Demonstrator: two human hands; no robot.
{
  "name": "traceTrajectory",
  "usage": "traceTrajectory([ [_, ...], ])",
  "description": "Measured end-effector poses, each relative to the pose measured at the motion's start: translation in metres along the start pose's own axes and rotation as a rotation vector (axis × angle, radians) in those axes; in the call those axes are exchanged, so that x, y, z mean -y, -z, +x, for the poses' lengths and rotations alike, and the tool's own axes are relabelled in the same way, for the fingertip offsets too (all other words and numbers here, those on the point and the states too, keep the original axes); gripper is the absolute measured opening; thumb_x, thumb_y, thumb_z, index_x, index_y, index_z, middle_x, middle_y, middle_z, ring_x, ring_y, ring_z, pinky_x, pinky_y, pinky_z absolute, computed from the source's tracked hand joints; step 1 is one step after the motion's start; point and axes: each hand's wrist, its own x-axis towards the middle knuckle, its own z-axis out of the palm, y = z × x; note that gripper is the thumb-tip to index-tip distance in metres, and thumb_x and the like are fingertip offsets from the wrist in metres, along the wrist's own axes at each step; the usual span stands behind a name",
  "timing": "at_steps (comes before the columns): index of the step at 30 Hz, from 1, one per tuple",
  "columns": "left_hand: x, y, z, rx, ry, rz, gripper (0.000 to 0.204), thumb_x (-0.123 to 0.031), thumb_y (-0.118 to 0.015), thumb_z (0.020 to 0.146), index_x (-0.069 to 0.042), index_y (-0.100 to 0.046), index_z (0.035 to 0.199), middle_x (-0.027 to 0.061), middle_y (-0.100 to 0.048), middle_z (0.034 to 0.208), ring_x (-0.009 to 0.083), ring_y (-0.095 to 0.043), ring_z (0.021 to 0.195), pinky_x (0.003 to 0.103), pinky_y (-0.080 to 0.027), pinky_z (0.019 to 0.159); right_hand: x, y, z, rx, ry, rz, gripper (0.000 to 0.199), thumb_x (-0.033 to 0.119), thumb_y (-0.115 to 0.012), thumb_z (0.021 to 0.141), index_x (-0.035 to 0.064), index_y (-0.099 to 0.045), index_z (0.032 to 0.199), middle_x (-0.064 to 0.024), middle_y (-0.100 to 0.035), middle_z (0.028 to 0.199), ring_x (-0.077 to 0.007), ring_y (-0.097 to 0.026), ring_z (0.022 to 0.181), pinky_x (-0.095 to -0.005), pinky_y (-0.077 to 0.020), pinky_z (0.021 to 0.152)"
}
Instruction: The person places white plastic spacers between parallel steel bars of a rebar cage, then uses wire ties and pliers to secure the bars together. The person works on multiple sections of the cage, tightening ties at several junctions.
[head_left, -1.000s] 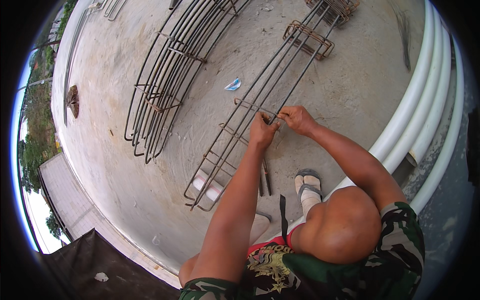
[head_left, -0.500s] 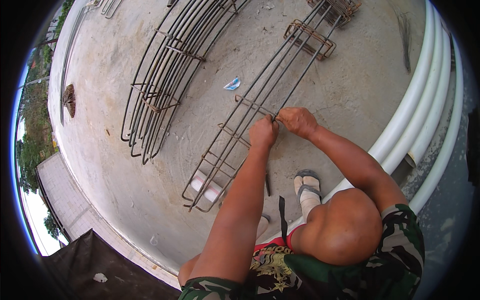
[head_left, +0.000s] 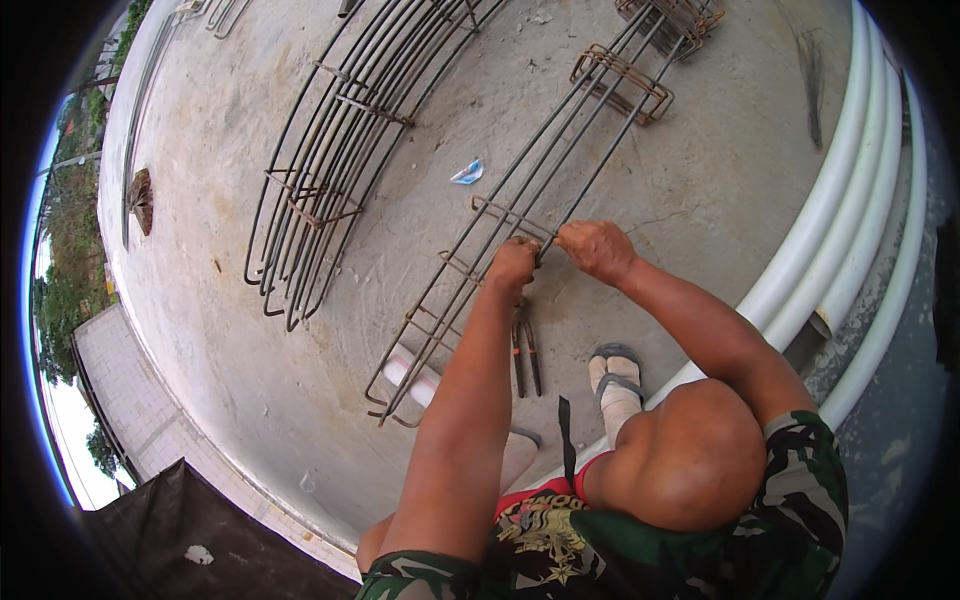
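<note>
A long rusty rebar cage (head_left: 470, 290) lies on the concrete, running from the near left to the far right. My left hand (head_left: 514, 263) is closed in a fist on the cage's right-hand bar where a stirrup crosses it. My right hand (head_left: 596, 249) pinches the same bar just to the right, almost touching the left hand. What sits between the fingers at the joint is hidden. A pair of pincers (head_left: 526, 352) lies on the ground just below my left hand.
A second bundle of bent rebar (head_left: 320, 170) lies to the left, and more stirrups (head_left: 622, 82) sit at the far end. White pipes (head_left: 850, 190) curve along the right. A white cylinder (head_left: 408, 374) props the cage's near end. A sandalled foot (head_left: 614, 378) and a blue scrap (head_left: 467, 172) are on the concrete.
Both hands stay at the same stirrup joint, with my left fist shifting slightly down and left. The cage and the pincers have not moved.
</note>
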Motion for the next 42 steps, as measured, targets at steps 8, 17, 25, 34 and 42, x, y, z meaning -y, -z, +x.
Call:
traceTrajectory([
  [8, -0.002, -0.028, 0.015, -0.165, -0.183, -0.299, 0.014, -0.010, -0.055, 0.082, 0.001, -0.063, 0.081, 0.0101, -0.062, 0.079, 0.0203, -0.058, 0.067, 0.036, -0.042, 0.060, 0.003, -0.008, -0.005, -0.048, 0.008, -0.027, 0.006, 0.010, -0.054, 0.084, 0.0061, -0.055, 0.078, -0.0125, -0.061, 0.074, -0.0319, -0.064, 0.070, -0.0417, -0.0521, 0.059],
  [17, -0.007, -0.029, -0.023, -0.273, -0.305, -0.164, 0.024, -0.012, -0.058, 0.083, 0.005, -0.067, 0.097, 0.0144, -0.068, 0.091, 0.0204, -0.062, 0.081, 0.032, -0.048, 0.075, 0.005, -0.010, -0.008, -0.037, -0.067, -0.037, 0.008, 0.012, -0.054, 0.084, 0.0058, -0.054, 0.078, -0.0141, -0.061, 0.074, -0.0331, -0.064, 0.070, -0.0422, -0.0525, 0.060],
  [25, 0.023, -0.031, -0.025, -0.313, -0.720, 0.221, 0.038, -0.025, -0.052, 0.088, 0.006, -0.067, 0.105, 0.0155, -0.069, 0.103, 0.0279, -0.064, 0.098, 0.032, -0.046, 0.089, 0.016, -0.014, -0.010, -0.024, -0.253, 0.150, 0.034, 0.034, -0.067, 0.080, 0.0027, -0.056, 0.083, -0.0206, -0.062, 0.077, -0.0396, -0.063, 0.078, -0.0467, -0.0497, 0.065],
  [34, -0.024, -0.021, -0.019, -0.099, -0.178, -0.007, 0.040, -0.034, -0.056, 0.090, 0.004, -0.064, 0.101, 0.0112, -0.065, 0.086, 0.0167, -0.059, 0.073, 0.030, -0.046, 0.064, 0.017, -0.018, -0.007, -0.056, -0.497, 0.367, 0.024, 0.022, -0.064, 0.082, -0.0009, -0.062, 0.088, -0.0241, -0.064, 0.076, -0.0416, -0.063, 0.075, -0.0471, -0.0492, 0.066],
  [42, -0.008, -0.022, 0.012, 0.000, -0.309, -0.079, 0.033, -0.027, -0.060, 0.090, 0.003, -0.062, 0.102, 0.0085, -0.063, 0.081, 0.0145, -0.056, 0.070, 0.029, -0.045, 0.060, 0.024, -0.017, -0.008, -0.121, -0.532, 0.517, 0.018, 0.016, -0.062, 0.083, -0.0020, -0.062, 0.089, -0.0241, -0.064, 0.078, -0.0403, -0.064, 0.076, -0.0436, -0.0493, 0.066],
])
